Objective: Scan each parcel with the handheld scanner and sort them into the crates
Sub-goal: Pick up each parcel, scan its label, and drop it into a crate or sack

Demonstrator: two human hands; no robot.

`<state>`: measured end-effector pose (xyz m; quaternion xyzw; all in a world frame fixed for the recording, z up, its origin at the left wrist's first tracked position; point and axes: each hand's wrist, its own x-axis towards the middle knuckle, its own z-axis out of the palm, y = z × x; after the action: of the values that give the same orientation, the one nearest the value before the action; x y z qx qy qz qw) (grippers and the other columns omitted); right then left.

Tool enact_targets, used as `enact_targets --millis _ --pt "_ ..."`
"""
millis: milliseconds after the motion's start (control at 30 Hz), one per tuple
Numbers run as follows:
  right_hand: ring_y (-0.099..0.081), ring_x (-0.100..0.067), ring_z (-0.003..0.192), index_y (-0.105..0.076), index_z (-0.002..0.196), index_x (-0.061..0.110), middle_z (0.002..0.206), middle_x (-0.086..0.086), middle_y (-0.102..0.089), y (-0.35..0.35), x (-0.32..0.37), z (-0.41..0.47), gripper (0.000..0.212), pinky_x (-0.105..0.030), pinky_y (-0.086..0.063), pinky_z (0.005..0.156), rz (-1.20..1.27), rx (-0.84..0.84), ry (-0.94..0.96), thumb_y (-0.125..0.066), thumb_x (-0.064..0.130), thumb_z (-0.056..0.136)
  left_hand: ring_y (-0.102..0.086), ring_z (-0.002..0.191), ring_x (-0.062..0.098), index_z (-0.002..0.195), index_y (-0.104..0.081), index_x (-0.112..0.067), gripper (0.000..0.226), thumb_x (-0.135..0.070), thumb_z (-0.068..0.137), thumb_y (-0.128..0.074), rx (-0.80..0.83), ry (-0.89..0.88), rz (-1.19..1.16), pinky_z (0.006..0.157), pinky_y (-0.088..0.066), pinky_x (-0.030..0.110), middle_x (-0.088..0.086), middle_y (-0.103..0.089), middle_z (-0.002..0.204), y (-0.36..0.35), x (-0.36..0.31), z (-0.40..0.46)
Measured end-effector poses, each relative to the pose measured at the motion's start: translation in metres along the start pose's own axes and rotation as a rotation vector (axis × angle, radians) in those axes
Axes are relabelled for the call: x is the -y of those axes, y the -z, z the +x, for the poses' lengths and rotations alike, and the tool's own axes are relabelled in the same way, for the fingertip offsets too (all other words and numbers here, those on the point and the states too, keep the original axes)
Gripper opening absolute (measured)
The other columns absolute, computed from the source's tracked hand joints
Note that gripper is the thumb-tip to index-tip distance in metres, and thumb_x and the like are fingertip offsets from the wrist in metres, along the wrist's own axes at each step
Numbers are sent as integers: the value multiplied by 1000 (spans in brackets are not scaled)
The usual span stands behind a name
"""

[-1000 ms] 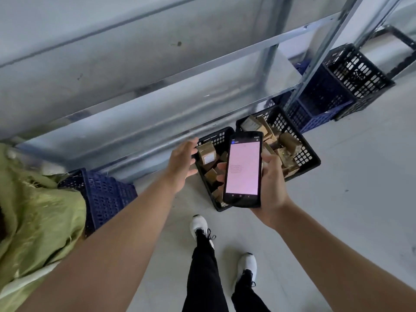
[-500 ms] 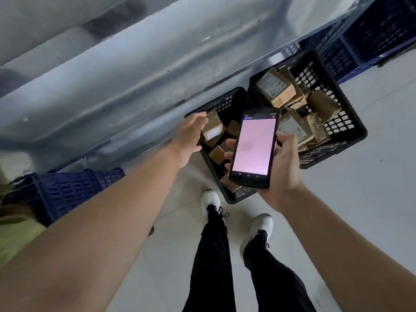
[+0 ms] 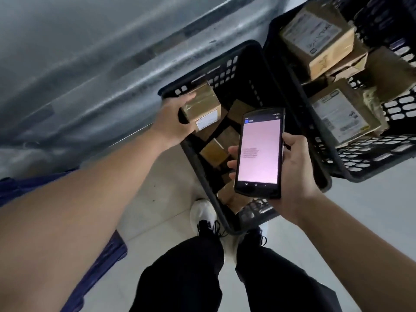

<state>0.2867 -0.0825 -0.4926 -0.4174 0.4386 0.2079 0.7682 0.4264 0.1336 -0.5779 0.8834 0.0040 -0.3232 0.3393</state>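
Note:
My left hand (image 3: pixel 173 122) grips a small brown cardboard parcel (image 3: pixel 201 106) with a white label, at the far left corner of a black crate (image 3: pixel 245 59). Several other small brown parcels (image 3: pixel 213 152) lie lower inside that crate. My right hand (image 3: pixel 295 174) holds the handheld scanner (image 3: pixel 260 152), a black phone-like device with a lit pinkish screen facing me, above the crate's right side. A second black crate (image 3: pixel 369 156) to the right holds larger labelled parcels (image 3: pixel 319 37).
A grey metal shelf (image 3: pixel 90 64) runs across the upper left, directly behind the crates. A blue crate (image 3: pixel 99 262) sits on the floor at lower left under my left arm. My legs and white shoes (image 3: pixel 202 212) stand on the pale floor just before the black crate.
The view has dropped closer to the crates. My left hand reached further into the black crate and closed around the small parcel. The scanner stayed in my right hand.

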Motion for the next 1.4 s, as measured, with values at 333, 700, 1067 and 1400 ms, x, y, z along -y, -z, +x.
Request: enact_targets --millis 333,700,1067,1400 --pt "-67 -42 98 -66 135 6 129 -34 -67 24 -7 86 70 -55 -58 94 -17 56 60 -19 50 107 -37 127 21 155 -36 -54 81 -20 93 -76 18 -94 272 105 -36 29 6 -25 149 -33 42 86" --pt "-68 -43 101 -66 134 3 125 -32 -70 -7 11 -47 70 -61 -52 97 91 49 4 -22 49 106 -38 147 34 150 -26 -74 65 -56 97 -60 37 -109 -102 126 -26 57 13 -31 159 43 -37 -5" --pt "-65 -42 98 -67 128 -1 122 -35 -69 -57 105 -267 68 -50 -59 82 133 154 89 -22 45 104 -44 143 29 146 -41 -72 51 -64 96 -51 81 -187 -201 121 -37 60 11 -42 154 162 -167 -155" --pt "-64 -40 98 -61 138 1 126 -31 -70 -51 173 -439 69 -49 -55 89 5 324 251 -19 45 105 -53 126 -7 151 -43 -59 47 -30 114 -44 -114 -402 -418 100 -55 20 -6 -45 154 222 -310 -349"
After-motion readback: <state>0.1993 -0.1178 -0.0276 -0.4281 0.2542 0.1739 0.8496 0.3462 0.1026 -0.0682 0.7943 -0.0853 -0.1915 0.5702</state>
